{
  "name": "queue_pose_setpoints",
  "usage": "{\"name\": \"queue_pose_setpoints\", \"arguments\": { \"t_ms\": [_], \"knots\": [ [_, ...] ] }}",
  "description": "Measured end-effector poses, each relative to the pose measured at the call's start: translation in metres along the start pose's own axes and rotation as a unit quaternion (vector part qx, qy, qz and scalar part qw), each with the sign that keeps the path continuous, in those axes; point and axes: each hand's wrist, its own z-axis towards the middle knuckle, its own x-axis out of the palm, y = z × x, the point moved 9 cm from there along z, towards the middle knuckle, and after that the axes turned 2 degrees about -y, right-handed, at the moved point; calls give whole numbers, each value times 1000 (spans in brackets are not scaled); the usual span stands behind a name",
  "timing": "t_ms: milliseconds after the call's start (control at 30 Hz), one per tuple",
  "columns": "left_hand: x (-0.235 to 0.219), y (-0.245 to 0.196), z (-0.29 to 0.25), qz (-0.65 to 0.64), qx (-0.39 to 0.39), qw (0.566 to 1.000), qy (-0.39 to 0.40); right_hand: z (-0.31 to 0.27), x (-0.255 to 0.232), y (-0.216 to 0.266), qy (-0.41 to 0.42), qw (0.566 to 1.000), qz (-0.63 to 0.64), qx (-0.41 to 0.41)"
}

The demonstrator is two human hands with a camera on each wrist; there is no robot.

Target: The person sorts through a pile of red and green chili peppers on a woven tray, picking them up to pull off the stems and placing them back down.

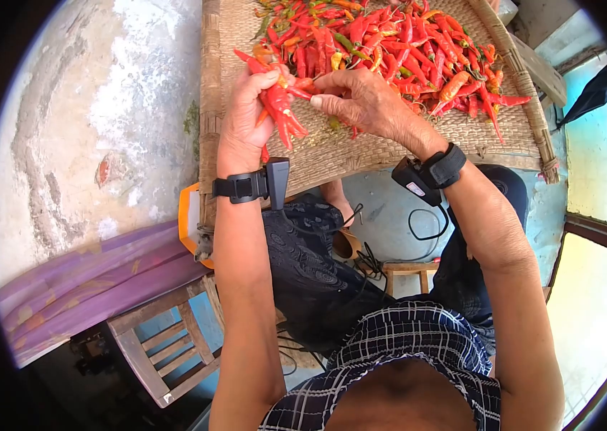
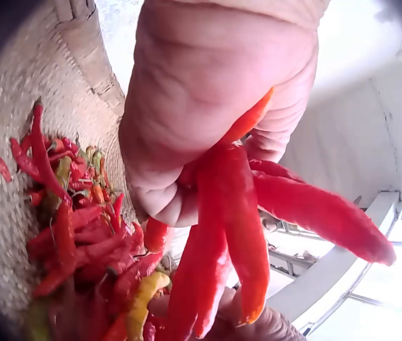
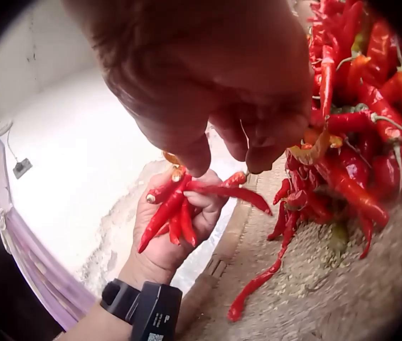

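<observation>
A bunch of red chili peppers (image 2: 222, 227) is gripped in my left hand (image 1: 247, 115), curled fingers and thumb around it. Several peppers stick out past the fingers, some with pale stemless ends showing in the right wrist view. Close beside the bunch is my right hand (image 1: 368, 104), its thumb and fingers bent toward it. In the right wrist view the right fingertips (image 3: 198, 165) hang over the bunch, with a thin stem-like strand between the fingers. I cannot tell whether they pinch it.
A heap of red chili peppers (image 1: 418, 57), with a few green and yellow ones, covers the far part of a woven tray (image 1: 361, 154). The tray has a raised rim (image 1: 211, 93). A wooden chair (image 1: 167, 345) and a stool (image 1: 409, 269) stand below.
</observation>
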Motion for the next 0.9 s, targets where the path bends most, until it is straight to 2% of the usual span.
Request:
{"name": "queue_pose_setpoints", "arguments": {
  "t_ms": [33, 67, 133, 167, 233, 267, 333, 367, 400, 467, 533, 600, 633, 700, 733, 800, 833, 900],
  "knots": [
    [8, 0, 0, 6, 8, 1000, 10, -1, 7, -4, 39, 997, 50, 38],
    [8, 2, 1, 6, 8, 1000, 11, -1, 6, -4, 39, 997, 49, 38],
    [11, 2, 6, 7, 21, 999, 31, -1, 10, -3, 73, 996, -53, 22],
    [8, 2, 7, 6, 22, 999, 30, -1, 9, -3, 74, 996, -53, 22],
    [-17, -4, 10, -31, 26, 998, -41, -2, 4, -6, 68, 995, -63, 42],
    [-24, -7, 11, -31, 27, 998, -42, -1, 2, -5, 69, 995, -63, 42],
    [-36, -13, 10, -102, 23, 993, -54, 3, -10, -6, 14, 997, -61, 47],
    [-38, -13, 8, -128, 21, 990, -56, 4, -20, -3, -35, 992, -111, 42],
    [-38, -12, 7, -128, 22, 990, -57, 5, -20, -5, -34, 992, -110, 41],
    [-23, -8, 6, -170, 1, 985, 7, 7, -36, 1, -117, 990, -76, 3],
    [-11, -4, 5, -185, -6, 983, 18, 5, -34, 1, -110, 990, -93, 0],
    [3, 0, 4, -200, -14, 979, 29, 5, -21, 1, -68, 997, -37, 1],
    [17, 3, 1, -195, -32, 979, 54, 4, -17, 0, -68, 997, -38, 2],
    [33, 11, -1, -179, -51, 977, 101, 3, -5, 0, -37, 998, 49, -5],
    [33, 13, -1, -180, -52, 977, 100, 3, -6, 1, -37, 998, 49, -4],
    [38, 15, -2, -174, -56, 976, 119, 4, -7, 9, -11, 997, -60, -42],
    [35, 15, -2, -168, -60, 978, 105, 4, -10, 13, -12, 997, -60, -41],
    [27, 9, -1, -163, -48, 982, 87, 4, -13, 7, 15, 995, -93, 29]
  ]
}}
